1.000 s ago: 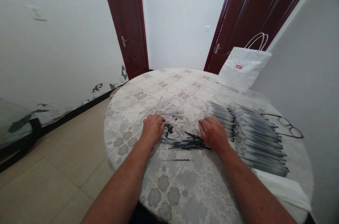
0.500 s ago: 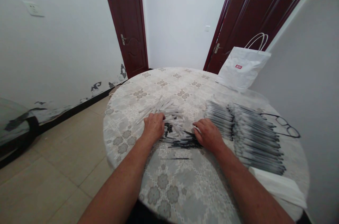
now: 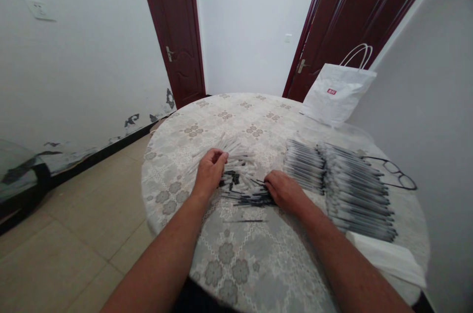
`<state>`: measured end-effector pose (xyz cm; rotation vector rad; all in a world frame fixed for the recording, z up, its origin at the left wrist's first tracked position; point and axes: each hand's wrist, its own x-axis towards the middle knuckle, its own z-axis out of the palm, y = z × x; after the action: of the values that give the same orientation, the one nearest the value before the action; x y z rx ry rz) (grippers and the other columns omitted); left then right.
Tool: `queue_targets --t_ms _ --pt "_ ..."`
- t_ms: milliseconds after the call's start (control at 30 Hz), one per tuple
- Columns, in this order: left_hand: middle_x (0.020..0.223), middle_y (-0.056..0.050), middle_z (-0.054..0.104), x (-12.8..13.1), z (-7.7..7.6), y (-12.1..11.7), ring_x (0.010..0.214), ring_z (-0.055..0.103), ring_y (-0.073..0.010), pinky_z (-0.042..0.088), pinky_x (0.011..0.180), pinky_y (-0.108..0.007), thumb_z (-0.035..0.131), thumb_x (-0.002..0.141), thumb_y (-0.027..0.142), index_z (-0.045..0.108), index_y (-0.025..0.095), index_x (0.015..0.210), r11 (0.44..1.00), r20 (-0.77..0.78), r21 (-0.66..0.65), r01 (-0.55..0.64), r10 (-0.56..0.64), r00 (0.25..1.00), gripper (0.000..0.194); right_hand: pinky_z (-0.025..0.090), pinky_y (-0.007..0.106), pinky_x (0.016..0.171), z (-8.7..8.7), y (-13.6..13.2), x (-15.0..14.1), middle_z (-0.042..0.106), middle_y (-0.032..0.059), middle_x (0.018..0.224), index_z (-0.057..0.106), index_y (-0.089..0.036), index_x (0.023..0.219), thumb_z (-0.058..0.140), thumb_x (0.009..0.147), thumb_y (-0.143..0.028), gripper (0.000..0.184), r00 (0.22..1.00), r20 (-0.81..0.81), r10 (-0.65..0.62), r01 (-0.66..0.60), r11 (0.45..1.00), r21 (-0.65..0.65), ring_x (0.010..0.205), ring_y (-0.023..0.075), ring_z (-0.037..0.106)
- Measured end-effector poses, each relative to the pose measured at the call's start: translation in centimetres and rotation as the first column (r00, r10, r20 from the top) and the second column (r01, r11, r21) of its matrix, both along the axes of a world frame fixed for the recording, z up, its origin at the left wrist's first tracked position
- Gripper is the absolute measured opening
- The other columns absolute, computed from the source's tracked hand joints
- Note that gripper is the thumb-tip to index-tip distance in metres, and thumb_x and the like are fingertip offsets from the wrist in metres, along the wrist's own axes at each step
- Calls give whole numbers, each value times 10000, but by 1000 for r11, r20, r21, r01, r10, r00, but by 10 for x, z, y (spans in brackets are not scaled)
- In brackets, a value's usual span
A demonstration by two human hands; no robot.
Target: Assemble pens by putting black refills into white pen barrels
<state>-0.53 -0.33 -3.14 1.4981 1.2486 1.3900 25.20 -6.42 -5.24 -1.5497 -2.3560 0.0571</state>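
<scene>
My left hand (image 3: 210,169) is over the left side of a loose heap of white pen barrels (image 3: 231,144), its thumb and fingers closed together. Whatever it may hold is hidden. Small black pen parts (image 3: 232,177) lie just right of its wrist. My right hand (image 3: 284,189) is closed at the right end of a pile of dark, thin pen refills (image 3: 251,198); a thin dark refill (image 3: 260,182) points out from its fingertips. One single refill (image 3: 246,221) lies apart on the tablecloth, nearer to me.
Rows of grey pens with dark ends (image 3: 358,190) are stacked on the right, beside a smaller stack (image 3: 305,165). Eyeglasses (image 3: 397,175), a folded white cloth or bag (image 3: 386,256) and a white paper bag (image 3: 338,93) are on the round table (image 3: 229,259).
My left hand has turned, with its thumb now on top, and drawn slightly left and up. My right hand has shifted a little left, staying at the refill pile.
</scene>
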Motion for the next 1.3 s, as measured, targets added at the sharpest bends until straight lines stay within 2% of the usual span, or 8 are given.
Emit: queue_targets --t_ms 133,233,400,567,767,867,967,1300 --pt "665 63 490 -1 2 2 488 415 -74 392 488 -224 697 812 446 567 202 837 974 428 -143 173 -96 899 277 463 321 823 -2 2 2 651 84 941 615 -190 1002 452 985 -252 175 955 -294 -46 79 992 103 873 207 604" --pt "689 57 498 0 2 -1 531 444 -70 399 497 -210 771 747 380 597 188 872 903 560 -206 377 -207 802 287 489 334 792 -4 4 4 676 60 905 618 -205 1036 519 955 -335 182 819 -550 -160 215 976 36 822 206 632" --pt "683 36 541 6 0 -8 565 498 -80 418 523 -213 793 720 307 689 164 959 831 512 -230 506 -339 789 297 539 342 725 -4 8 5 678 54 998 571 -207 1255 598 886 -421 427 434 -880 -192 181 976 -123 792 188 656" --pt "769 0 643 9 -1 -11 540 557 -93 445 531 -237 815 693 309 733 163 927 861 360 -271 431 -325 875 287 526 360 827 4 6 5 712 54 947 654 -198 983 683 848 -388 236 299 -940 -161 163 980 -116 872 196 660" --pt "781 -22 669 13 -3 -13 543 607 -116 432 525 -237 797 726 345 739 159 927 880 274 -262 396 -326 905 280 588 333 724 6 3 -7 735 37 964 609 -218 927 750 814 -338 217 -114 -980 -166 -33 986 -163 781 171 706" --pt "749 -21 666 14 -1 -15 545 608 -117 437 531 -235 818 698 332 740 147 912 867 322 -290 406 -311 894 293 607 322 735 6 3 -11 749 22 963 599 -226 942 799 768 -298 275 -251 -957 -146 -75 988 -132 818 181 737" --pt "712 -12 653 16 1 -16 555 608 -118 472 564 -247 851 652 304 735 137 891 849 418 -310 428 -282 863 314 615 303 735 6 4 -11 760 18 953 591 -225 937 814 752 -261 293 -309 -942 -134 -99 989 -109 824 184 752" --pt "712 -21 654 16 -3 -14 556 621 -118 516 590 -254 867 647 275 740 123 904 857 504 -294 423 -237 831 324 621 277 704 11 1 -11 768 18 923 605 -217 907 805 753 -231 253 -330 -936 -121 -87 991 -97 787 170 755"
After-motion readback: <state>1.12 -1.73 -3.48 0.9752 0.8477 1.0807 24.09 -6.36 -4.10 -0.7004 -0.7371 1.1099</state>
